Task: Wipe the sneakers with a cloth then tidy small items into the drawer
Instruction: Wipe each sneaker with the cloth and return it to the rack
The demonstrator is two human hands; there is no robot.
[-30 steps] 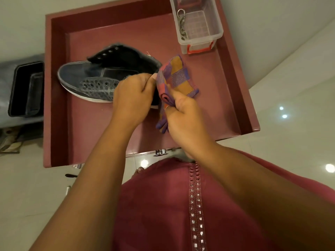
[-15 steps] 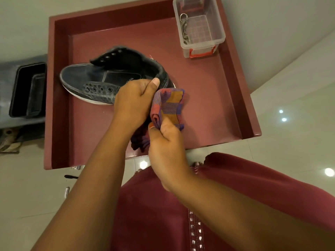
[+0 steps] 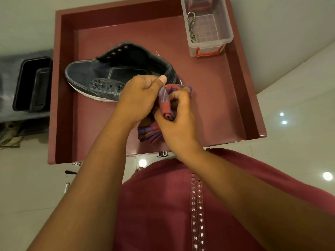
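Observation:
A dark grey sneaker (image 3: 101, 75) with a white sole lies on its side in the maroon drawer (image 3: 208, 105), toe to the left. Just in front of its heel both hands hold a checked purple, red and orange cloth (image 3: 165, 104). My left hand (image 3: 139, 98) grips the cloth's left part, thumb pointing up toward the heel. My right hand (image 3: 177, 120) pinches a rolled fold of the cloth, and more cloth hangs below between the wrists.
A clear plastic box (image 3: 208, 28) with a red latch stands in the drawer's far right corner, a metal key clip (image 3: 192, 24) inside. A black tray (image 3: 32, 84) sits left of the drawer. Small items (image 3: 69, 173) lie on the white floor.
The cloth was spread higher beside the heel; now it is folded and bunched lower between both hands. My right hand pulled back toward me, then closed in on the fold.

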